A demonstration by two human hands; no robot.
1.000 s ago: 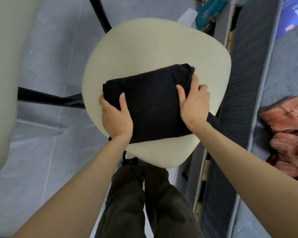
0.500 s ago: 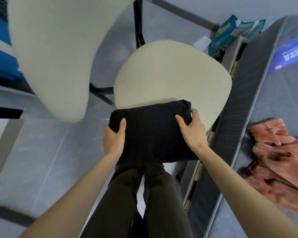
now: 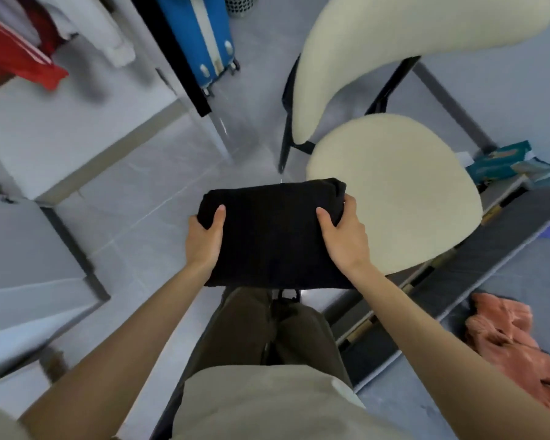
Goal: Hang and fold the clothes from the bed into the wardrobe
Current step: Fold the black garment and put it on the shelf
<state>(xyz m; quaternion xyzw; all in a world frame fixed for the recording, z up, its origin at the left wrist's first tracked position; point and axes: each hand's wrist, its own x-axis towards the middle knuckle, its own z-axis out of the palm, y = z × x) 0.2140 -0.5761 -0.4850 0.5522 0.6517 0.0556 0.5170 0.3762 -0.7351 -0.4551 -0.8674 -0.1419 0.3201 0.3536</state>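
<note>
A folded black garment [image 3: 272, 233] hangs in the air in front of me, above the floor and left of the chair seat. My left hand [image 3: 204, 235] grips its left edge, thumb on top, fingers hidden beneath. My right hand [image 3: 346, 233] grips the right edge the same way. The open wardrobe [image 3: 45, 128] stands at the upper left, with a red garment [image 3: 16, 61] and a white garment [image 3: 105, 30] hanging inside. A pink garment [image 3: 515, 341] lies crumpled on the grey bed [image 3: 489, 281] at the right.
A cream chair [image 3: 391, 188] with a curved backrest stands right of the black garment. A blue suitcase [image 3: 200, 36] stands at the top beside a dark wardrobe door edge [image 3: 178, 58]. A white cabinet corner [image 3: 29, 281] is at the left. Teal packets [image 3: 502, 160] lie past the chair.
Both hands lifted the folded black garment off the chair seat and carried it left. My view swung left, and the wardrobe and the suitcase came into sight.
</note>
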